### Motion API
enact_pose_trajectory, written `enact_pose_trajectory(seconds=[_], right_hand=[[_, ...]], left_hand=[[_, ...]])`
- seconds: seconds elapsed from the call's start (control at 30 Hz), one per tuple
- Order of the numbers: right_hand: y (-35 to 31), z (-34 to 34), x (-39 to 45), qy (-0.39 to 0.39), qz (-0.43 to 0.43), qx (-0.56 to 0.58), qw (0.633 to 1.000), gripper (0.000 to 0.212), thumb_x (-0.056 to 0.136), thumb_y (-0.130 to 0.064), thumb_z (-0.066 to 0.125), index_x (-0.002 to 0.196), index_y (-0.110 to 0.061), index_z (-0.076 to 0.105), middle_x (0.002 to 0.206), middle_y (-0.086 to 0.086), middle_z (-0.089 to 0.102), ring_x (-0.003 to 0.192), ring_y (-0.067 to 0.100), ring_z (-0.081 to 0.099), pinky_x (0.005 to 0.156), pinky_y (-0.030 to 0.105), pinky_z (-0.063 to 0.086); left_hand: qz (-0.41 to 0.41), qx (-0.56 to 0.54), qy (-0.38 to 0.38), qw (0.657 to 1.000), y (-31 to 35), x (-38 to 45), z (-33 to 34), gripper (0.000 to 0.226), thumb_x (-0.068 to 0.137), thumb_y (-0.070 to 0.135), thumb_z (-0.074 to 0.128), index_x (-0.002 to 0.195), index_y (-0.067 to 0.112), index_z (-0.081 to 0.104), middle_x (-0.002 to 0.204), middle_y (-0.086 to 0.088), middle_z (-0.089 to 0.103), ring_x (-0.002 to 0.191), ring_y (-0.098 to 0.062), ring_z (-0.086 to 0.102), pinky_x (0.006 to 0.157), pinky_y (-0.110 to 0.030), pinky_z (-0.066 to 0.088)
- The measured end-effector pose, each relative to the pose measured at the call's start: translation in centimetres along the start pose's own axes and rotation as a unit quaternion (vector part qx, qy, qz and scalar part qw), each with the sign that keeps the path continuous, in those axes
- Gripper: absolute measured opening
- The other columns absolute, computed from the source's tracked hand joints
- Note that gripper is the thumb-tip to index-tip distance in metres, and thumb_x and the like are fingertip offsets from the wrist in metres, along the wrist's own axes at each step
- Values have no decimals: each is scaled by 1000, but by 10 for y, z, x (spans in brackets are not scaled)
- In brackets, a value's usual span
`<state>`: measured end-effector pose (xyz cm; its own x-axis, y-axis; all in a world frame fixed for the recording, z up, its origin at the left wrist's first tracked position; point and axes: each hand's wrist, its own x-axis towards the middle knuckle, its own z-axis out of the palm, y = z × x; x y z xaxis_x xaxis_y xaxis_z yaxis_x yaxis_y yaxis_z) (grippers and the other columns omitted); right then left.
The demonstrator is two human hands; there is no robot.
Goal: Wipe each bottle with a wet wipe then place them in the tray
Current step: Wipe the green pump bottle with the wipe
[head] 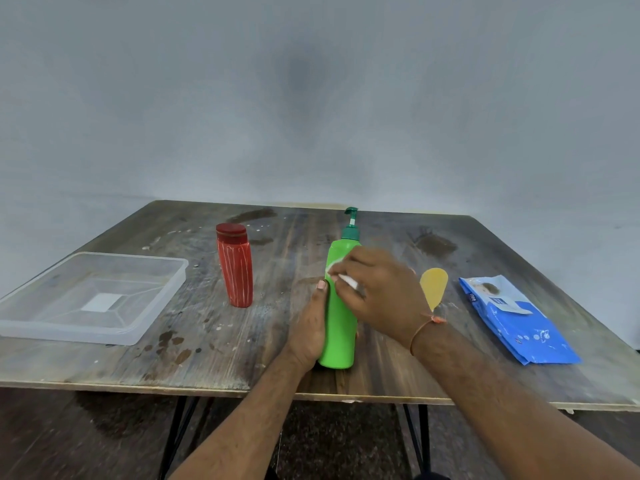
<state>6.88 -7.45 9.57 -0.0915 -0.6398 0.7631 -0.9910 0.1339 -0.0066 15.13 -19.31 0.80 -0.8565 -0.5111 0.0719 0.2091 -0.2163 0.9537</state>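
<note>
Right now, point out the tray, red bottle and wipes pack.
clear plastic tray (157, 308): head view, right wall.
red bottle (236, 271): head view, mid body.
blue wet wipes pack (519, 323): head view, pack middle.

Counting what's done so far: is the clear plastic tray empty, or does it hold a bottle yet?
Empty. The clear plastic tray shows only its bare bottom; the red bottle stands outside it on the table.

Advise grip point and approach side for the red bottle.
Grip the red bottle mid-body, below the cap, coming from its right side with the fingers level. It stands upright and apart from the tray and green bottle, so that flank looks open.
</note>
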Motion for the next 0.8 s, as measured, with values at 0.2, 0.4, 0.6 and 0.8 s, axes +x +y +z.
enact_pose_trajectory(seconds=[0.2, 0.4, 0.6, 0.8], right_hand=[[-1, 2, -25, -13, -19, -12, 1000, 15, 101, -30, 66, 107, -25, 79, 98, -7, 69, 87, 20, 63, 68, 41, 55], [4, 0, 8, 64, 40, -33, 997, 13, 100, -22, 72, 110, -21, 80, 100, -3, 69, 90, 24, 64, 74, 36, 53], [2, 6, 7, 26, 3, -30, 999, 12, 100, -21, 71, 110, -21, 79, 101, -2, 68, 90, 24, 63, 76, 35, 51], [-18, 13, -41, -58, -48, -25, 997, 14, 103, -26, 63, 108, -21, 75, 99, -2, 63, 86, 23, 60, 70, 42, 54]], left_hand=[[-3, -33, -2, 999, 1, 0, 1, 60, 102, 65, 38, 115, 24, 80, 114, -23, 76, 103, -33, 74, 95, -49, 57], [-11, -41, -32, 999, 4, -2, 1, 72, 99, 70, 37, 98, 13, 81, 92, -28, 73, 70, -33, 70, 65, -38, 59], [-23, -60, -12, 998, 3, -1, 2, 70, 100, 60, 32, 93, 11, 81, 85, -25, 74, 67, -32, 71, 62, -36, 59], [-33, -77, 21, 996, -4, 6, -6, 69, 109, 54, 26, 118, 7, 76, 117, -27, 73, 111, -35, 70, 99, -44, 56]])
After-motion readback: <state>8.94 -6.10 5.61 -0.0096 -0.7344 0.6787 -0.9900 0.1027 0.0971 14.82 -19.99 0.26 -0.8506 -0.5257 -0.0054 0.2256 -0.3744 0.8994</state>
